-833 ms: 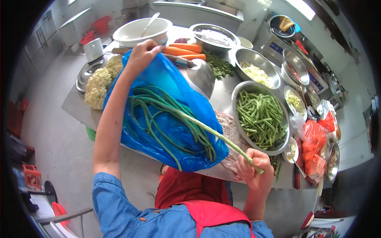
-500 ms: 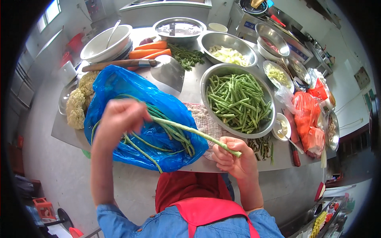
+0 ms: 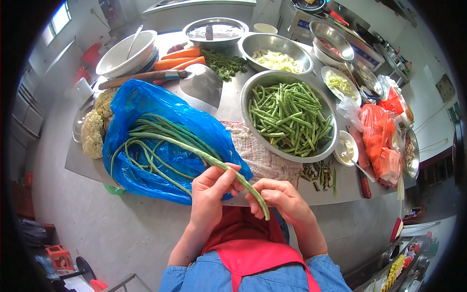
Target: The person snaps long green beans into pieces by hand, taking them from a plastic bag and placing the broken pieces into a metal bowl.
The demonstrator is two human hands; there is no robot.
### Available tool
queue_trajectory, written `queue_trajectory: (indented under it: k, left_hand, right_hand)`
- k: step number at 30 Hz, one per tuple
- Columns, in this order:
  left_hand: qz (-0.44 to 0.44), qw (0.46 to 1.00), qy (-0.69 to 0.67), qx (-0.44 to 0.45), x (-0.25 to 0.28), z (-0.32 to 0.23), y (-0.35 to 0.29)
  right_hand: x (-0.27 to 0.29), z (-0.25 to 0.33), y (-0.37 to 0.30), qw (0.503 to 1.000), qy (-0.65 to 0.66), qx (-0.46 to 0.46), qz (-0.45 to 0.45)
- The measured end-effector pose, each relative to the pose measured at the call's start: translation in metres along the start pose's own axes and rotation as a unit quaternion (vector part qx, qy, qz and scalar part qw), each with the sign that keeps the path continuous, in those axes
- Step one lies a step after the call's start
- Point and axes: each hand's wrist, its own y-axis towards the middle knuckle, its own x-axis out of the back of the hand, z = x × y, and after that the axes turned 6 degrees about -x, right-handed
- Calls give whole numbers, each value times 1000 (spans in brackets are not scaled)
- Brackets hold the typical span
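Note:
Between my two hands a long green bean [image 3: 194, 150] runs from the blue plastic bag [image 3: 141, 95] toward the table's front edge. My left hand [image 3: 212, 191] pinches it between thumb and fingers a short way from its near end. My right hand [image 3: 282, 198] has its fingertips closed on the bean near that end, which points down past them. More long beans [image 3: 168, 127] lie loosely in the open bag. Right of the bag, a steel bowl [image 3: 246, 104] is heaped with short-cut bean pieces [image 3: 292, 119].
A checked cloth [image 3: 260, 160] lies between bag and bowl, with bean scraps [image 3: 318, 176] beside it. Behind the bag are a cleaver [image 3: 202, 87], carrots [image 3: 177, 59] and greens [image 3: 224, 64]; cauliflower [image 3: 92, 134] stands left. At right are a sauce bowl [image 3: 346, 146], red-handled knife [image 3: 365, 185] and red bag [image 3: 377, 129].
My left hand has come down and right from above the blue bag and now grips the bean. My right hand has shifted slightly lower, and the bean now slants down more steeply.

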Motion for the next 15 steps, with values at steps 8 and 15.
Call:
queue_trajectory:
  k: [8,15]
  left_hand:
    - [16,997,76,-12,-1,-5,-9]
    - [-120,989,-34,-78,10,-14,-6]
  right_hand:
    - [-4,-11,14,995,61,-60,48]
    - [-17,-14,9,997,-73,-33,-3]
